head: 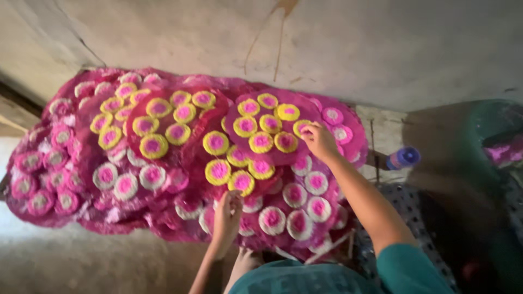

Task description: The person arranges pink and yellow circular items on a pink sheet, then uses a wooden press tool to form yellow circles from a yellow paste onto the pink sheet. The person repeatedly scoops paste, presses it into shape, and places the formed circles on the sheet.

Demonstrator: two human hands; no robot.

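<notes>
Purple-capped bottle (403,158) beside a green tub (479,136), cracked wall (354,43) behind.

Round pink-and-yellow rosette discs (218,142) lie on a heap of pink fan-shaped sheets (81,218) against the far wall, with a purple-capped plastic bottle (403,158) at right, beside it.

I work in a rough home workshop: a stained, cracked plaster wall (338,43), a bare cement floor (81,261), and heaps of pink-and-yellow handmade rosette decorations (180,136) piled before me.
</notes>
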